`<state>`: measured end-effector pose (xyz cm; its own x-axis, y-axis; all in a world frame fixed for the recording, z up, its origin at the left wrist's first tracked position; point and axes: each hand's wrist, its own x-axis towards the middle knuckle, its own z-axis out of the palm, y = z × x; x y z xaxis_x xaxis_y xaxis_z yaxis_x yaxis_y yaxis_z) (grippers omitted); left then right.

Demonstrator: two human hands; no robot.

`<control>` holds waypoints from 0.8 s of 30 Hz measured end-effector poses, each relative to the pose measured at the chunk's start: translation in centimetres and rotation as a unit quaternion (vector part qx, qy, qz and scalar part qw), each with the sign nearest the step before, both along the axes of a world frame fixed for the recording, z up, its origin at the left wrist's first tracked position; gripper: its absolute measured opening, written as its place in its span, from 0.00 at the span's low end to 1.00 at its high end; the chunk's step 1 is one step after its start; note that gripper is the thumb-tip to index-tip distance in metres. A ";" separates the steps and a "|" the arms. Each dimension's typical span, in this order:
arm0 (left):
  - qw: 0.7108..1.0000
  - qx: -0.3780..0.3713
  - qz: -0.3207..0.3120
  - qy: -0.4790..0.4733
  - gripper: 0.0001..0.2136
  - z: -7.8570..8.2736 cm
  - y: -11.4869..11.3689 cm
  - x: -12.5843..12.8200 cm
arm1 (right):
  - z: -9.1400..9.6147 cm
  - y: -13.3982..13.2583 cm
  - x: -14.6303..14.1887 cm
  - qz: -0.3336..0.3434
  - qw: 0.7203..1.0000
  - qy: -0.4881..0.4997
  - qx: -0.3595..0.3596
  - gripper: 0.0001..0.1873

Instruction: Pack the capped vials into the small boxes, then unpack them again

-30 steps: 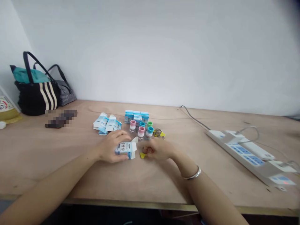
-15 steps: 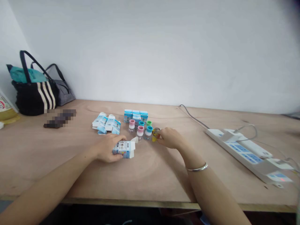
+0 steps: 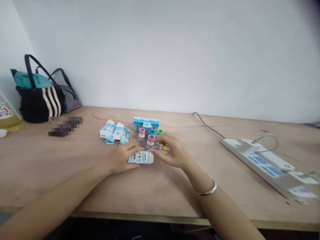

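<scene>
My left hand is closed around a small blue-and-white carton, which lies on its side with its flap end facing right. At that end is my right hand, thumb beside the flap and fingers curved apart; no object shows in its grip. Just beyond stand small clear bottles with coloured tops: two pink-topped bottles, a blue-topped one and a green-topped one. Another clear bottle is mostly hidden by my right fingers. A small yellow piece lies behind the right hand.
Closed blue cartons stand in a row behind the bottles. Flattened or open cartons lie to the left. A power strip with plugs and cables runs along the right. Bags and a pixelated dark object are at far left.
My right hand has left the yellow piece and moved left and nearer, to the carton's end. The left hand has shifted the carton slightly right, and its flaps look less spread.
</scene>
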<state>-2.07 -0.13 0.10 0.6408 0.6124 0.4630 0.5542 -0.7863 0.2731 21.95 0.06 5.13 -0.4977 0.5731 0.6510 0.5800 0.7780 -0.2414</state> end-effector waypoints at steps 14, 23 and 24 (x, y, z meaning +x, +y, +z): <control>0.944 -0.268 0.035 -0.192 0.18 -0.3 -0.2 0.2 | -2.4 0.2 -1.4 0.066 0.983 -0.170 -0.010 0.21; 0.915 -0.324 0.017 -0.242 0.18 -1.1 0.6 -0.2 | -2.9 -0.1 -1.4 0.015 0.987 -0.135 0.082 0.25; 0.915 -0.324 0.005 -0.238 0.19 -1.2 0.6 -0.2 | -2.9 -0.2 -1.5 0.010 0.985 -0.152 0.087 0.24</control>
<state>-2.24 0.50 -1.12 0.4536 0.8622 0.2257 0.2566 -0.3689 0.8933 20.48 -0.17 2.27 -0.6943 0.4548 0.5578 0.5897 0.8038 0.0786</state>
